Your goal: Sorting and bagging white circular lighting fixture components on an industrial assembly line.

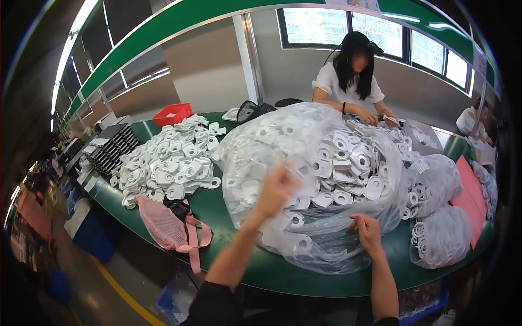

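Note:
A large clear plastic bag (331, 258) lies open on its side on the table, full of white flat plastic parts (342, 197) with round holes. My right hand (368, 232) is closed at the bag's near right edge, its fingers curled on the thin film. Over the bag's left part is my left hand (278, 189), smeared by motion; its fingers and anything in them cannot be made out. Left of the bag, a loose heap of similar white parts (168, 160) is spread on the table.
The green table (217, 250) curves around me. On it are a pink mesh bag with a strap (168, 225), a red bin (173, 114), stacked dark trays (114, 149) and clear bags of white rings (443, 236). Across the table, a person (353, 81) handles parts.

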Demonstrator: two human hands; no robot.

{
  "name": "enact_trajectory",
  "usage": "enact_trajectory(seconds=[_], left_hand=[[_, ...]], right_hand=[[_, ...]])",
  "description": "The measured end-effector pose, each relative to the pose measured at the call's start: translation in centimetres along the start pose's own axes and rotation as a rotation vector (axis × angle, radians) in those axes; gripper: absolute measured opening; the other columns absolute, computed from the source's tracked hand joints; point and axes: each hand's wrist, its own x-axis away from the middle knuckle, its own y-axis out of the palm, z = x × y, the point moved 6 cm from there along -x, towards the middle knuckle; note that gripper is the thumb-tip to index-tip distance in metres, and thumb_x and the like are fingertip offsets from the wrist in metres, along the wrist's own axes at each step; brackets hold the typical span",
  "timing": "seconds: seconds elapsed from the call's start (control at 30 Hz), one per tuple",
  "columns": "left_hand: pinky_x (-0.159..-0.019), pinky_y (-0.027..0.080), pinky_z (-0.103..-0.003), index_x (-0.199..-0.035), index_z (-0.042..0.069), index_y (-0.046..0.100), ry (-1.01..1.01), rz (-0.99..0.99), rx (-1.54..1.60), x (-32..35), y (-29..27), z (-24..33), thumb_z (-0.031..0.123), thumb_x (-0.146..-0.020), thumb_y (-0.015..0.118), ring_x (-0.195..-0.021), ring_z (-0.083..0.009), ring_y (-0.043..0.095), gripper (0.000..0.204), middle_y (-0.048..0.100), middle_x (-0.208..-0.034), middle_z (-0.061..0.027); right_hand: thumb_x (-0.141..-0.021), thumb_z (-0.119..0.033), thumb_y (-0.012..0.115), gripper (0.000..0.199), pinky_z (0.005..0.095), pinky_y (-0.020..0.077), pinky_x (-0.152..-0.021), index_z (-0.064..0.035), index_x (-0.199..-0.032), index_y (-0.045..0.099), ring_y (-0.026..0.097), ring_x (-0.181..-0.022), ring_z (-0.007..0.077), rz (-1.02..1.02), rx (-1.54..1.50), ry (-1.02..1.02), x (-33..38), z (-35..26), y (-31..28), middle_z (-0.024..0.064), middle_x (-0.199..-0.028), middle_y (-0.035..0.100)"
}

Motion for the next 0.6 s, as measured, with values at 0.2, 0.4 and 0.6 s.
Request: enact_trajectory(seconds=[0.2, 0.4, 0.6], left_hand=[[-0.063, 0.052, -0.032, -0.122, 0.008, 0.038, 0.041, 0.728, 0.155, -5.2, -27.8, 3.4, 0.032, -0.084, 0.060, -0.080, -0.0222, 0.059, 0.049, 0.053, -0.107, -0.0106], [-0.089, 0.037, -0.042, -0.135, 0.008, 0.031, -0.089, 0.767, -0.036, -3.3, -26.4, 4.1, 0.042, -0.082, 0.059, -0.120, -0.0188, 0.036, 0.069, 0.037, -0.134, -0.0079], [-0.073, 0.046, -0.025, -0.109, 0.003, 0.058, 0.185, -0.018, -0.355, -4.0, -3.6, 6.5, 0.013, -0.088, 0.054, -0.082, -0.0135, 0.060, 0.024, 0.064, -0.091, -0.0069]], right_hand=[[-0.090, -0.020, 0.049, 0.025, 0.0273, 0.0444, -0.058, -0.0016, -0.092, 0.065, 0.058, -0.060, 0.0159, -0.003, 0.069, -0.008, 0.0, -1.6, 0.5, 0.0086, -0.068, 0.063], [-0.089, -0.022, 0.050, 0.024, 0.0298, 0.0455, -0.059, -0.0028, -0.090, 0.065, 0.062, -0.064, 0.0216, 0.047, 0.109, -0.023, -0.6, -1.1, 0.0, 0.0109, -0.071, 0.064], [-0.089, -0.022, 0.052, 0.023, 0.0302, 0.0449, -0.059, -0.0033, -0.090, 0.065, 0.061, -0.064, 0.0232, 0.096, 0.123, 0.000, -0.4, -0.2, -0.8, 0.0109, -0.070, 0.063]])
